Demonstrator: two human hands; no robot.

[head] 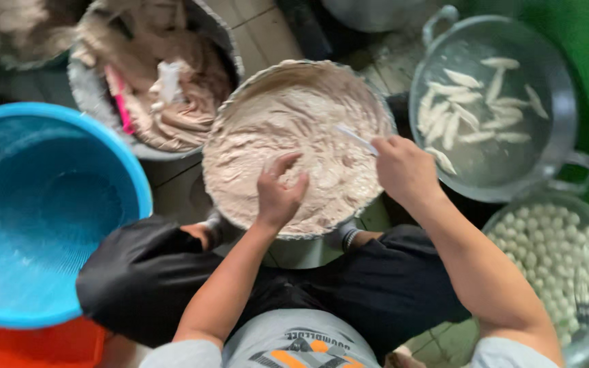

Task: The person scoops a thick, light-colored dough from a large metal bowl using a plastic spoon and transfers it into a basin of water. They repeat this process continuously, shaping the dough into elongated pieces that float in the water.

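Pinkish paste [294, 136] fills bowl [240, 102] | my left hand [277, 194] cupped in paste, grip half-closed | right hand [403, 167] clamps spoon [357, 138] | risk: sticky paste could slip from fingers.

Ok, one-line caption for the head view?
Left hand dips into a bowl of pale paste, right hand holding a spoon.

Soft, even daylight with faint shadows. The whole view is slightly motion-blurred. Dull glare lies on the metal pan [560, 88]; corners fall darker.
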